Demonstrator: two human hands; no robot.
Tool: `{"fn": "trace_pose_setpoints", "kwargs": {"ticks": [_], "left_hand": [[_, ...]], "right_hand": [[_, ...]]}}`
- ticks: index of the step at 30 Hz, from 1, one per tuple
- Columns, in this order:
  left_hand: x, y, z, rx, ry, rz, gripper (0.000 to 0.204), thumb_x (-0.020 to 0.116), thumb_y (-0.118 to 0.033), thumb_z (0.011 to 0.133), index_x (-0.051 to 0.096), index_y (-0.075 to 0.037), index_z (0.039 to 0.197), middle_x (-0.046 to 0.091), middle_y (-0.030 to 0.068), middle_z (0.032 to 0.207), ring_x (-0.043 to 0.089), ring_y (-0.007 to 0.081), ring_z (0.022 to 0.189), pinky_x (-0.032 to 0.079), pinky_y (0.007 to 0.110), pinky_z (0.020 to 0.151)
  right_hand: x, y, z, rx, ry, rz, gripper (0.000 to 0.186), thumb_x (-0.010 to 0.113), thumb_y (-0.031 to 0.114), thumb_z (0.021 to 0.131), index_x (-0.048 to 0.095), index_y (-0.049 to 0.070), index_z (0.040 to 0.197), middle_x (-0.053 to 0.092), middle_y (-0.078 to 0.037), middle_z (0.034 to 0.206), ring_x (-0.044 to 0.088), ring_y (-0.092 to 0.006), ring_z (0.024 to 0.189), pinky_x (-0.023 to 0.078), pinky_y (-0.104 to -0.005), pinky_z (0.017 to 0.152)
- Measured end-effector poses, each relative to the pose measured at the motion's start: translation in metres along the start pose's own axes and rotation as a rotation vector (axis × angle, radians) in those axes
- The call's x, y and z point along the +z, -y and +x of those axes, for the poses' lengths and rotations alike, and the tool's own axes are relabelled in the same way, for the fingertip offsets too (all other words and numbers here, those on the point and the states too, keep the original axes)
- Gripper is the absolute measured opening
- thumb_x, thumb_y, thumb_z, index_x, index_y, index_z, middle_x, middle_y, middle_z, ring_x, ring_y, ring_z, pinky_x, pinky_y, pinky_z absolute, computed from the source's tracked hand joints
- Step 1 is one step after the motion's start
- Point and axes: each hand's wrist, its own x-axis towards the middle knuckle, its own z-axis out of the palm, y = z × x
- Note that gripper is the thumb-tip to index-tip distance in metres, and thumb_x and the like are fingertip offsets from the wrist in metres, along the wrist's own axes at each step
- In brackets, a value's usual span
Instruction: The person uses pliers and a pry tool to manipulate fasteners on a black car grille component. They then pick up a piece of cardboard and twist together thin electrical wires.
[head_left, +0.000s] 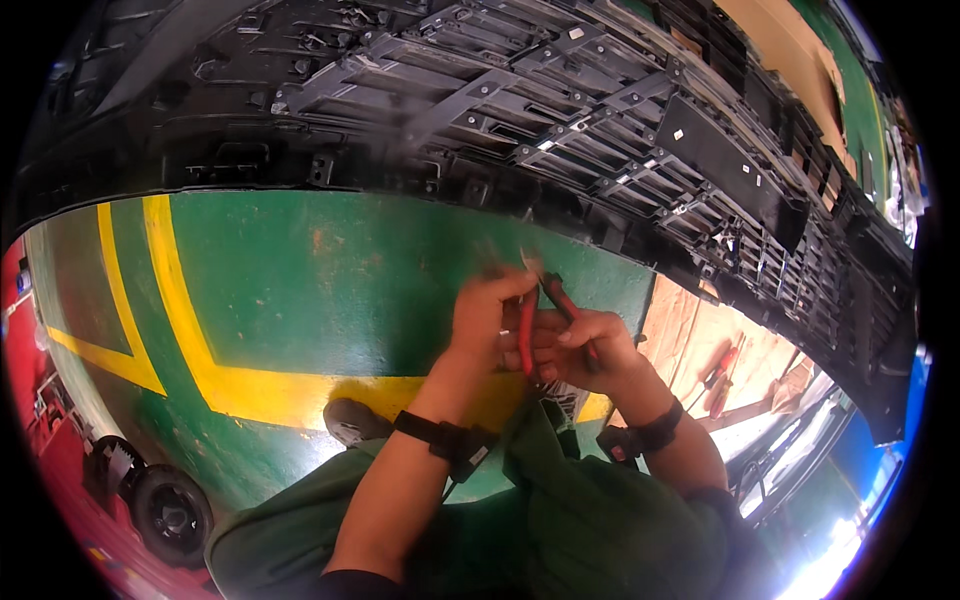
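Note:
Red-handled pliers (527, 335) stand in my right hand (590, 345), jaws pointing away from me toward the dark part. The fingers curl behind the spread handles and the thumb lies over one of them. Close against the pliers' near-jaw end is my left hand (482, 312), its fingers bent together as in a pinch. Motion smears those fingertips, and whatever they pinch cannot be made out. Just beyond both hands runs the lower edge of a large black slatted part (480, 95) with crossing ribs and small bright fasteners.
Green floor (300, 270) with yellow lines (185, 300) lies below. At right, a light brown board (680, 330) carries another red-handled tool (720, 365). A black wheel (172, 512) and red equipment (70, 460) stand at lower left. My shoe (355, 420) shows below my left forearm.

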Motion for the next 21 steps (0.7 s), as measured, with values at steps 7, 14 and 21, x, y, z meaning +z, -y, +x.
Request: {"fn": "trace_pose_setpoints", "kwargs": {"ticks": [7,14,21], "left_hand": [[0.001,-0.015,-0.002,0.017,0.042,-0.001,0.015,0.068,-0.019,0.090,0.059,-0.009,0.084,0.059,-0.0001,0.075,0.057,0.0100,0.062,0.047,0.025,0.053],[0.017,0.012,-0.004,0.014,0.092,0.160,0.027,0.072,-0.017,0.088,0.064,0.001,0.106,0.064,0.0085,0.090,0.066,0.0190,0.080,0.057,0.033,0.070],[0.051,0.034,-0.005,0.046,0.182,0.368,0.039,0.072,-0.028,0.091,0.066,0.002,0.114,0.066,0.0037,0.093,0.055,0.0099,0.071,0.042,0.023,0.063]], "right_hand": [[0.015,0.002,0.005,-0.066,0.023,0.090,0.066,0.053,0.016,0.081,0.041,-0.006,0.142,0.054,-0.026,0.138,0.057,-0.0373,0.125,0.049,-0.0392,0.097],[0.010,0.011,-0.041,-0.143,-0.047,0.145,0.063,0.050,0.013,0.080,0.044,-0.004,0.141,0.055,-0.025,0.137,0.055,-0.0356,0.126,0.046,-0.0384,0.101],[0.010,0.039,-0.080,-0.176,-0.468,-0.461,0.045,0.053,0.003,0.085,0.053,-0.006,0.129,0.068,-0.021,0.117,0.070,-0.0288,0.102,0.056,-0.0310,0.072]]}}
